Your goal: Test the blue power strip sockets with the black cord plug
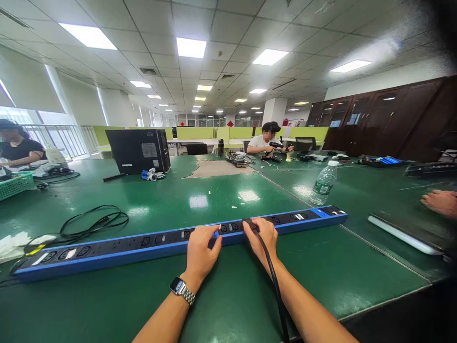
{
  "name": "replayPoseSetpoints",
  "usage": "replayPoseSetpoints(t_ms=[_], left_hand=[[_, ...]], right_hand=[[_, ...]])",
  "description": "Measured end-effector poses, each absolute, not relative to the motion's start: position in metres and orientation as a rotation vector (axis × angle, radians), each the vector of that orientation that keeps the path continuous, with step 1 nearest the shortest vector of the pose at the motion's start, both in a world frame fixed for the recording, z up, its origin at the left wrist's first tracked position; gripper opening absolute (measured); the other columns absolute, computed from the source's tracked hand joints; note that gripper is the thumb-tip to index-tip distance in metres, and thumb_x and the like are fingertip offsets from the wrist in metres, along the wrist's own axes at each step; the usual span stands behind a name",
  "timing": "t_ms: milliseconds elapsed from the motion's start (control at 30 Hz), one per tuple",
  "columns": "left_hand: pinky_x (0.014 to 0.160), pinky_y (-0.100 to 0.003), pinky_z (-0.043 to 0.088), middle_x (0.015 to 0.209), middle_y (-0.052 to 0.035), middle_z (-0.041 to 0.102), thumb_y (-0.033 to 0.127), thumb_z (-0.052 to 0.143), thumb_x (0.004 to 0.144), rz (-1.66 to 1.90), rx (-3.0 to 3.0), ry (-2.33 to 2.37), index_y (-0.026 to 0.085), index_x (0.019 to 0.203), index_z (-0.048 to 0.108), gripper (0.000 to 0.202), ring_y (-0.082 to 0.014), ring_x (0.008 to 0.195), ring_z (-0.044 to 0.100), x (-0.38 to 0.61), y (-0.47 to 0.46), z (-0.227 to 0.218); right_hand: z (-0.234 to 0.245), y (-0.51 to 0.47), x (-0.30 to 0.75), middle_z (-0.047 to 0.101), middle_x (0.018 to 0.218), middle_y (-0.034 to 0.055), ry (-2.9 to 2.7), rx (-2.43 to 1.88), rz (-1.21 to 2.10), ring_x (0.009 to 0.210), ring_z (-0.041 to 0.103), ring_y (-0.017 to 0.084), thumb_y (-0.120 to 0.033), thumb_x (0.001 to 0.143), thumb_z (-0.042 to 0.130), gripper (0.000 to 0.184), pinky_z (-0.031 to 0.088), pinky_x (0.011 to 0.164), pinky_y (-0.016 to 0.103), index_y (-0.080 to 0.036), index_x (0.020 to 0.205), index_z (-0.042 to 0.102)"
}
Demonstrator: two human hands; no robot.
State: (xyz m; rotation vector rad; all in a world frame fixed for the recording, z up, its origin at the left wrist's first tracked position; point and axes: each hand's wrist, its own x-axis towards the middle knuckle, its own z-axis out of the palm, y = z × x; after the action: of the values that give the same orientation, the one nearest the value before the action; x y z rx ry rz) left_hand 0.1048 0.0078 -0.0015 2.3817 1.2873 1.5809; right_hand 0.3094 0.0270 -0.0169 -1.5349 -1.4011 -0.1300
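Observation:
A long blue power strip (117, 250) with black sockets lies across the green table (221, 295) in front of me. My left hand (200, 250), with a watch on the wrist, rests on the strip's near edge, fingers curled over it. My right hand (263, 237) grips a black plug (250, 223) seated at a socket of the strip. The plug's black cable (274, 286) runs back over my right forearm toward me.
A coiled black cable (94, 223) lies left. A water bottle (323, 183) stands behind the strip's right end. A black computer case (138, 150) stands farther back. Another person's hand (441, 202) rests at the right edge. People sit at the far end and far left.

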Motion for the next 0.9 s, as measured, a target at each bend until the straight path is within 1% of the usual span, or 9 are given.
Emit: replayPoseSetpoints(t_ms=[167,400,467,567,700,800,900], left_hand=[[0.086,-0.038,0.049,0.099,-0.0036,0.072,0.02,0.061,0.085,1.565,2.389,1.364,0.022,0.107,0.066,0.023,-0.0204,0.094,0.064,0.103,0.01,-0.004],[0.085,-0.038,0.049,0.098,-0.004,0.072,0.021,0.061,0.084,1.51,2.404,1.412,0.022,0.106,0.066,0.023,-0.0204,0.092,0.064,0.104,0.011,-0.004],[0.085,-0.038,0.048,0.097,-0.0038,0.072,0.021,0.062,0.083,1.478,2.415,1.438,0.022,0.106,0.066,0.023,-0.0206,0.092,0.064,0.105,0.011,-0.004],[0.086,-0.04,0.048,0.098,-0.0033,0.072,0.02,0.063,0.083,1.433,2.427,1.467,0.022,0.106,0.066,0.023,-0.0214,0.093,0.063,0.106,0.011,-0.003],[0.086,-0.04,0.047,0.098,-0.0029,0.072,0.02,0.063,0.083,1.419,2.423,1.477,0.022,0.106,0.067,0.024,-0.0213,0.093,0.063,0.106,0.011,-0.003],[0.086,-0.04,0.047,0.098,-0.003,0.072,0.02,0.063,0.083,1.431,2.409,1.476,0.022,0.106,0.066,0.024,-0.0213,0.093,0.063,0.106,0.011,-0.004],[0.086,-0.04,0.047,0.098,-0.0031,0.072,0.02,0.063,0.083,1.447,2.394,1.468,0.022,0.106,0.066,0.024,-0.0216,0.093,0.063,0.106,0.012,-0.005]], right_hand=[[-0.022,0.028,0.308,0.066,0.094,0.0075,-1.437,-1.621,-0.229,0.095,0.054,0.026,-0.051,0.084,0.052,0.033,0.036,0.088,0.039,-0.02,0.089,0.061],[-0.033,0.041,0.308,0.067,0.102,0.0091,-1.332,-1.591,-0.247,0.1,0.054,0.027,-0.053,0.078,0.059,0.036,0.034,0.092,0.04,-0.019,0.087,0.065],[-0.034,0.043,0.307,0.069,0.103,0.0094,-1.305,-1.538,-0.215,0.101,0.055,0.028,-0.056,0.078,0.058,0.038,0.033,0.094,0.041,-0.019,0.085,0.066],[-0.028,0.043,0.305,0.07,0.098,0.0092,-1.225,-1.472,-0.137,0.099,0.057,0.028,-0.059,0.078,0.057,0.042,0.033,0.096,0.043,-0.019,0.082,0.067],[-0.016,0.041,0.302,0.07,0.095,0.0108,-1.067,-1.422,-0.048,0.097,0.059,0.027,-0.061,0.078,0.054,0.045,0.036,0.095,0.04,-0.018,0.083,0.068],[-0.012,0.038,0.302,0.069,0.095,0.0107,-0.989,-1.399,0.035,0.095,0.059,0.026,-0.062,0.077,0.055,0.046,0.04,0.091,0.038,-0.018,0.086,0.067],[-0.011,0.036,0.301,0.068,0.095,0.0102,-1.016,-1.399,0.058,0.096,0.058,0.026,-0.062,0.078,0.054,0.047,0.04,0.092,0.039,-0.018,0.087,0.067]])
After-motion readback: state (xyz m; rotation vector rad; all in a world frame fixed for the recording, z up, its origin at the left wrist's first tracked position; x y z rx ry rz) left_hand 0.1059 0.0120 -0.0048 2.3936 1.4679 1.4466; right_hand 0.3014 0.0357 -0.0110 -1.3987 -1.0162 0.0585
